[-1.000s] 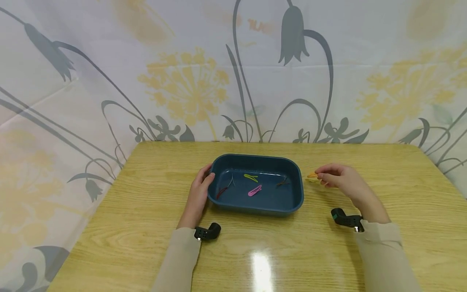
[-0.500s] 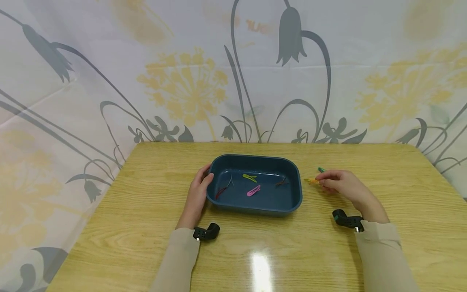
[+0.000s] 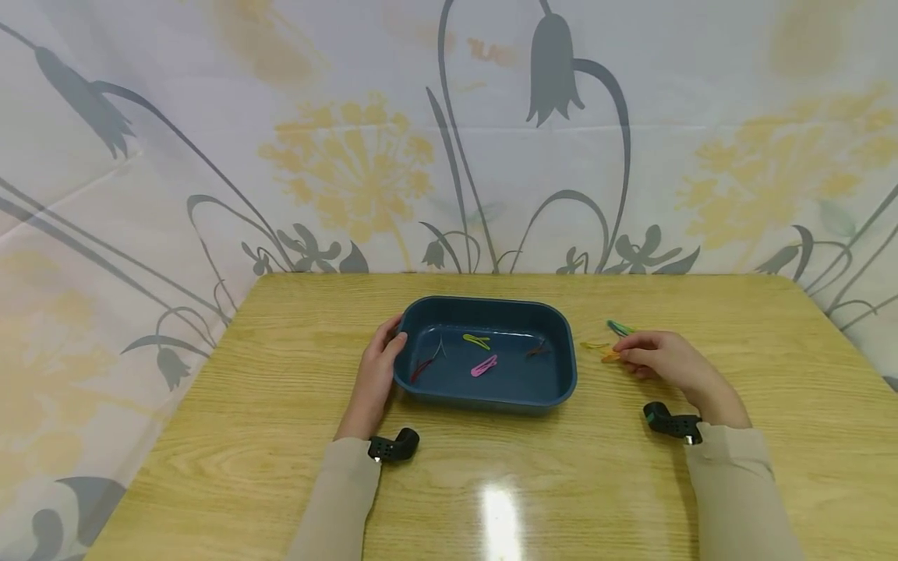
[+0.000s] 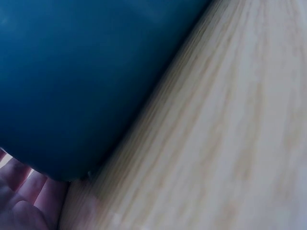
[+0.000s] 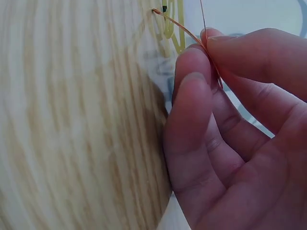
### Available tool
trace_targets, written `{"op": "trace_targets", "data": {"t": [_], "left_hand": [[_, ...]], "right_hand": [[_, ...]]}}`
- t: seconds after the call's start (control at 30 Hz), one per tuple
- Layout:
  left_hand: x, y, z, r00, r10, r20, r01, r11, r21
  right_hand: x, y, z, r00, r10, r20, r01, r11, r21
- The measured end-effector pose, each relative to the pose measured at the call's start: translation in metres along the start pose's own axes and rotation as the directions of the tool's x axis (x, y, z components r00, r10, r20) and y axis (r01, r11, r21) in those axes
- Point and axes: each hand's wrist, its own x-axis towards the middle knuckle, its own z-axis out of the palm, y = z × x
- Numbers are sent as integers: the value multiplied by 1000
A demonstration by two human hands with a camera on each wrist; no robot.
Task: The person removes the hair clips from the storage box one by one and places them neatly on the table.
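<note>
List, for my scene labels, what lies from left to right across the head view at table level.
Left hand → dark red clip → yellow-green clip → brown clip → tray's right rim → orange clip → right hand.

Glossy wood and smooth plastic

The desk (image 3: 533,475) is pale grained wood with a shiny finish; the blue tray (image 3: 484,395) looks like smooth plastic; the flowered backdrop (image 3: 351,140) is creased cloth.

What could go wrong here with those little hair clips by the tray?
The orange clip is thin and only pinched at the right hand's fingertips, so it might slip. The green clip and yellow clip lie close by and could get knocked. The left hand merely rests against the blue tray, which could slide.
</note>
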Motion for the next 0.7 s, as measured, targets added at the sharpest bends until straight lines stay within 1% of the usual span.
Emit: {"op": "trace_targets", "data": {"t": [0.2, 0.3, 0.47, 0.53, 0.7], "left_hand": [[-1, 1, 0, 1000, -15, 9, 16, 1000, -12], [0, 1, 0, 1000, -1, 9, 1, 1000, -3], [-1, 1, -1, 1000, 17, 8, -18, 1000, 12], [-1, 1, -1, 1000, 13, 8, -13, 1000, 13], [-2, 2, 0, 1000, 5, 10, -5, 1000, 16]], "right_hand": [[0, 1, 1, 1000, -14, -19, 13, 999, -37], [1, 0, 1, 999, -18, -27, 16, 997, -74], [2, -2, 2, 1000, 4, -23, -6, 996, -92], [2, -2, 2, 1000, 14, -28, -16, 996, -87], [3, -1, 2, 999, 1, -43, -7, 993, -122]]}}
